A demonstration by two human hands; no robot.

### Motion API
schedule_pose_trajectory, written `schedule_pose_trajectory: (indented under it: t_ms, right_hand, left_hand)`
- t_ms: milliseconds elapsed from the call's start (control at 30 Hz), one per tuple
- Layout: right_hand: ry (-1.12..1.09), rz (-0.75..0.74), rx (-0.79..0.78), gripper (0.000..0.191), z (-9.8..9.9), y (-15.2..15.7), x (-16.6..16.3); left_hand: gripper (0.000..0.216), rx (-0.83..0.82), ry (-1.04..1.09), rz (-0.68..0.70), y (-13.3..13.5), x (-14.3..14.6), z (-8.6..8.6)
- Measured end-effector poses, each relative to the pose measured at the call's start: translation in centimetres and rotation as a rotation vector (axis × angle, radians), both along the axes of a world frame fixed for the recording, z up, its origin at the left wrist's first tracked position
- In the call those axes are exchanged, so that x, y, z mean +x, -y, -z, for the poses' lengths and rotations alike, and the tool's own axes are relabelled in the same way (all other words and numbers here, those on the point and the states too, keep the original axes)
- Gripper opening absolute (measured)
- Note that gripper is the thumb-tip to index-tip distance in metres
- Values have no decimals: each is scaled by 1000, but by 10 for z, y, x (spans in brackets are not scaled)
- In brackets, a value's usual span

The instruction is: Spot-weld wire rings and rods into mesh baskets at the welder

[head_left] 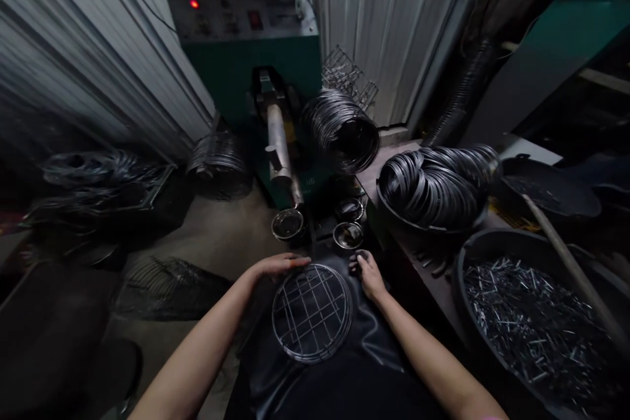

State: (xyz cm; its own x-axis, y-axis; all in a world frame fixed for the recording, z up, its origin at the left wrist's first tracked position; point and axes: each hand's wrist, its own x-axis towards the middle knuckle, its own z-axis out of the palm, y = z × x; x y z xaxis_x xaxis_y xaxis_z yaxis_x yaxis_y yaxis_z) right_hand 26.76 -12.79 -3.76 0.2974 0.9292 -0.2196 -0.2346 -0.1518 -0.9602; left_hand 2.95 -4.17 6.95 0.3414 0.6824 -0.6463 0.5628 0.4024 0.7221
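Note:
A round wire grid [312,312], a ring with crossed wires inside, lies flat on a black sheet over my lap. My left hand [276,267] curls over the grid's upper left rim and touches it. My right hand [368,273] rests at the upper right rim, fingers bent on the ring's edge. Just beyond the hands stand small round metal dies [348,234] at the foot of a welding machine [278,144].
A tub of stacked wire rings [433,187] sits to the right, and a black tub of short cut wires [531,321] is nearer. Wire coils [342,128] flank the green machine. Finished grids [167,282] lie on the floor at left. Corrugated walls close in behind.

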Motion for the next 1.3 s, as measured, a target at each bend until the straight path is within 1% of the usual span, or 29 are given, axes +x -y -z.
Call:
schedule_pose_trajectory:
  t_ms: [33, 67, 167, 267, 333, 400, 467, 533, 600, 633, 700, 767, 800, 867, 933, 1033, 1100, 1133, 1200, 1233, 1300]
  right_hand:
    - [-103, 43, -35, 26, 0, 0, 4]
    - [-199, 76, -67, 25, -1, 0, 9]
    - [-465, 100, -134, 20, -5, 3, 23]
    - [-662, 115, -183, 15, -12, 8, 27]
    - [-654, 126, -174, 17, -17, 13, 25]
    - [-491, 129, -118, 23, -20, 19, 22]
    - [-200, 116, -37, 27, -18, 29, 18]
    - [127, 89, 57, 27, -13, 40, 16]
    - [406, 33, 159, 25, -3, 52, 16]
    - [515, 2, 205, 24, 1, 56, 17]
    - [678, -53, 260, 24, 8, 63, 21]
    - [778, -102, 263, 24, 5, 66, 26]
    - [803, -134, 252, 23, -1, 66, 27]
    - [807, -221, 236, 22, -25, 65, 29]
    - [777, -316, 237, 23, -61, 63, 26]
    - [741, -457, 219, 33, -122, 53, 15]
    - [756, -541, 194, 34, -154, 42, 6]
    - [770, -559, 177, 35, -165, 36, 1]
    - [796, -541, 148, 34, -176, 21, -10]
    - [807, -507, 147, 32, -176, 15, -16]
    - [849, -403, 174, 27, -171, 4, -29]
  left_hand:
    - [43, -91, -15, 68, -4, 3, 3]
    - [44, -136, -29, 109, -6, 5, 5]
    - [50, -165, -69, 187, -6, 6, 3]
    - [56, -65, -32, 265, 6, 2, -14]
    - [58, 85, 12, 295, 20, -3, -30]
    - [62, 275, 1, 289, 38, -8, -49]
    - [65, 535, -57, 245, 57, -14, -66]
    - [64, 817, -125, 177, 74, -19, -77]
    - [63, 1035, -186, 101, 87, -23, -80]
    - [63, 1100, -210, 69, 92, -24, -78]
    - [63, 1176, -236, 13, 99, -26, -72]
    - [63, 1222, -245, -23, 102, -27, -65]
    - [63, 1239, -250, -36, 102, -26, -62]
    - [61, 1267, -266, -46, 102, -25, -57]
    - [61, 1290, -293, -40, 99, -20, -55]
    - [64, 1331, -331, 3, 93, -9, -55]
    - [64, 1356, -353, 35, 88, 0, -56]
    - [64, 1364, -361, 49, 86, 4, -55]
    - [63, 1373, -369, 64, 82, 11, -54]
    - [63, 1374, -368, 68, 80, 14, -54]
    - [63, 1372, -365, 67, 75, 18, -52]
